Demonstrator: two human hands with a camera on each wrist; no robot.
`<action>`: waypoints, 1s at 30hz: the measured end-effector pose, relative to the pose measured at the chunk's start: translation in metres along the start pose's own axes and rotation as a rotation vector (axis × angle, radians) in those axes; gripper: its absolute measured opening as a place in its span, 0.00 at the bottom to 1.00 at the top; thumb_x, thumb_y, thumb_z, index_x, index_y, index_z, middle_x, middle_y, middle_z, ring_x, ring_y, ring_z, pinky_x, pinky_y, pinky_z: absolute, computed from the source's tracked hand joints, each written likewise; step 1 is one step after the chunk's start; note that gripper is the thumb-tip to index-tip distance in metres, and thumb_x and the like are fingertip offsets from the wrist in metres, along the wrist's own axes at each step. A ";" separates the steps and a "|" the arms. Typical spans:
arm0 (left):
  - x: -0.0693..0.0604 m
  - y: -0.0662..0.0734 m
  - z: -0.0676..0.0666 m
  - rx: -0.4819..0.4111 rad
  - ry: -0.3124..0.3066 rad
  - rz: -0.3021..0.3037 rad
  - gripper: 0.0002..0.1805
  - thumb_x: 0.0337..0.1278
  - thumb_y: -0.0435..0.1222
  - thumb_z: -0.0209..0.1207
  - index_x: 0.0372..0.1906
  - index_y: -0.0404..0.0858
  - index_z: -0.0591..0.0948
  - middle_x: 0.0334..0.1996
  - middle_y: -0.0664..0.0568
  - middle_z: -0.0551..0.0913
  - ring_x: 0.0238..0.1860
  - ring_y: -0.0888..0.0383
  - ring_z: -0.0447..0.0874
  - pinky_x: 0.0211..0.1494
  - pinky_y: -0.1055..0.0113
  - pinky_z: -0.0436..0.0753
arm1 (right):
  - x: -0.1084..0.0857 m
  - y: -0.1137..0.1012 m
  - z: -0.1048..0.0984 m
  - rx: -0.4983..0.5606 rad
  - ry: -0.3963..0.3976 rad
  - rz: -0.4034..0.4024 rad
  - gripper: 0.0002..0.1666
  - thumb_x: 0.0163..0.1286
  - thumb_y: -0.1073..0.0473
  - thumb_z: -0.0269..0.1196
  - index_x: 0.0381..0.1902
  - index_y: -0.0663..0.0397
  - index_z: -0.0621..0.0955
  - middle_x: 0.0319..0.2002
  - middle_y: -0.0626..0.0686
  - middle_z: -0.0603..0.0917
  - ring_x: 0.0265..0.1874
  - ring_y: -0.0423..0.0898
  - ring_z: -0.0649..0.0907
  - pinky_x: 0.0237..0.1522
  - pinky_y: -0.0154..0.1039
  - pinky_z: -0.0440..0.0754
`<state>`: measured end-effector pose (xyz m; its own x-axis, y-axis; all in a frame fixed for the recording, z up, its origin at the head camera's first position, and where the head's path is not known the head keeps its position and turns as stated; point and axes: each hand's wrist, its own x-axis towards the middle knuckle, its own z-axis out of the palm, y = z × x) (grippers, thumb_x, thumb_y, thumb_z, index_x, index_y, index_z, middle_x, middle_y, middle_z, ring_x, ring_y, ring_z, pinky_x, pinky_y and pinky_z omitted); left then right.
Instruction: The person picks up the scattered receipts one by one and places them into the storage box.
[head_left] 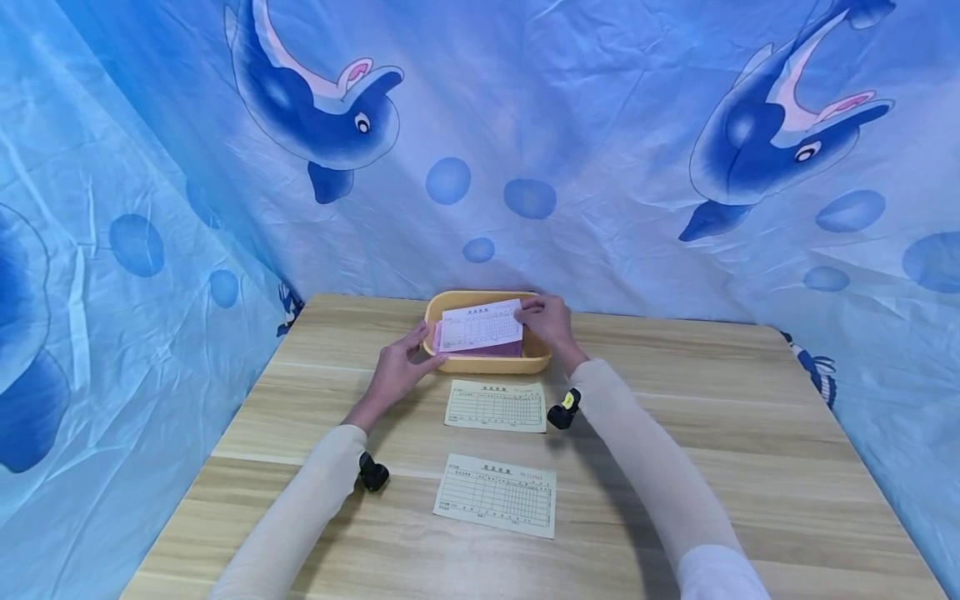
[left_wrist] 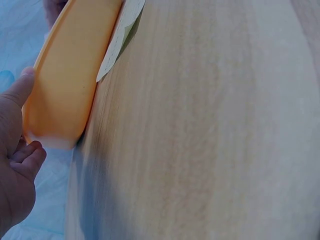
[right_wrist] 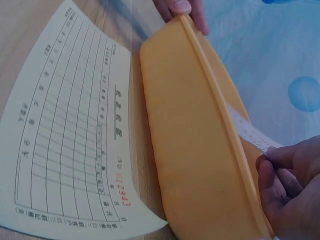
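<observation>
A yellow plastic basket stands at the back of the table. My left hand holds its left end, thumb against the front wall; the left wrist view shows the fingers at that end. Over the basket, my right hand pinches the right edge of a white printed receipt slip between thumb and fingers. Beneath that slip, pink paper lies inside the basket. In the right wrist view, the pinched slip is partly hidden behind the basket wall.
Two pale green receipt slips lie on the wooden table: one slip just in front of the basket, the other slip closer to me. A blue curtain with dolphins hangs behind the table and along its sides.
</observation>
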<state>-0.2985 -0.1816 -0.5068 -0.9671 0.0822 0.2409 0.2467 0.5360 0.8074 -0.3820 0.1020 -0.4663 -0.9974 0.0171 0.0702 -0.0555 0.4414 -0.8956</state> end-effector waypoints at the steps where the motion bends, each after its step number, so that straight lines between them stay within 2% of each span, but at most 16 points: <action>1: 0.000 0.000 0.000 -0.001 0.001 0.002 0.44 0.58 0.48 0.73 0.73 0.31 0.68 0.76 0.45 0.65 0.72 0.43 0.71 0.70 0.55 0.78 | 0.000 -0.001 0.001 -0.009 -0.005 -0.006 0.12 0.66 0.60 0.72 0.44 0.60 0.88 0.42 0.59 0.91 0.43 0.54 0.90 0.44 0.44 0.91; 6: 0.001 -0.002 -0.001 -0.005 -0.004 0.006 0.44 0.58 0.46 0.72 0.73 0.30 0.68 0.77 0.45 0.64 0.72 0.43 0.70 0.71 0.56 0.77 | 0.000 -0.006 0.004 -0.055 -0.035 -0.027 0.13 0.67 0.59 0.72 0.45 0.60 0.88 0.43 0.59 0.91 0.44 0.53 0.90 0.46 0.44 0.90; 12: 0.001 -0.002 0.000 -0.020 -0.009 0.017 0.44 0.58 0.45 0.73 0.73 0.29 0.67 0.77 0.43 0.63 0.73 0.44 0.69 0.71 0.57 0.77 | 0.000 -0.010 0.004 -0.068 -0.034 -0.034 0.13 0.68 0.59 0.71 0.46 0.61 0.88 0.44 0.60 0.90 0.44 0.54 0.90 0.44 0.42 0.91; 19: 0.001 -0.002 0.000 -0.023 -0.012 0.010 0.45 0.58 0.48 0.73 0.73 0.30 0.68 0.77 0.45 0.63 0.73 0.45 0.69 0.71 0.58 0.77 | -0.001 -0.018 -0.014 0.061 -0.072 -0.046 0.12 0.70 0.63 0.68 0.47 0.66 0.86 0.41 0.66 0.89 0.43 0.64 0.89 0.50 0.58 0.89; 22: 0.001 -0.002 0.001 -0.023 -0.015 0.007 0.45 0.58 0.48 0.72 0.74 0.30 0.68 0.77 0.44 0.63 0.73 0.45 0.69 0.71 0.58 0.77 | -0.004 -0.024 -0.023 0.035 -0.079 -0.096 0.13 0.71 0.60 0.68 0.48 0.63 0.86 0.42 0.64 0.90 0.41 0.59 0.89 0.49 0.57 0.89; 25: 0.001 -0.002 0.001 -0.028 -0.016 0.004 0.45 0.58 0.48 0.72 0.74 0.30 0.67 0.77 0.43 0.62 0.73 0.45 0.68 0.71 0.58 0.77 | -0.011 -0.032 -0.033 0.008 -0.099 -0.143 0.13 0.72 0.58 0.67 0.50 0.60 0.86 0.42 0.62 0.90 0.38 0.54 0.89 0.45 0.51 0.91; 28: 0.001 -0.002 0.001 -0.029 -0.016 0.003 0.45 0.58 0.48 0.72 0.74 0.30 0.67 0.77 0.41 0.62 0.74 0.45 0.68 0.71 0.57 0.77 | -0.021 -0.040 -0.043 0.012 -0.124 -0.181 0.15 0.72 0.57 0.68 0.51 0.60 0.86 0.42 0.60 0.90 0.39 0.55 0.89 0.40 0.44 0.92; 30: 0.001 -0.002 0.001 -0.030 -0.014 0.006 0.45 0.58 0.47 0.72 0.74 0.29 0.67 0.77 0.40 0.62 0.74 0.44 0.68 0.71 0.56 0.77 | -0.028 -0.042 -0.048 0.021 -0.131 -0.202 0.17 0.72 0.56 0.69 0.52 0.62 0.86 0.43 0.60 0.90 0.40 0.55 0.89 0.39 0.44 0.92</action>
<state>-0.3001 -0.1819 -0.5088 -0.9664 0.0968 0.2382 0.2537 0.5104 0.8216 -0.3491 0.1262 -0.4095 -0.9634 -0.1868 0.1921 -0.2537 0.4053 -0.8783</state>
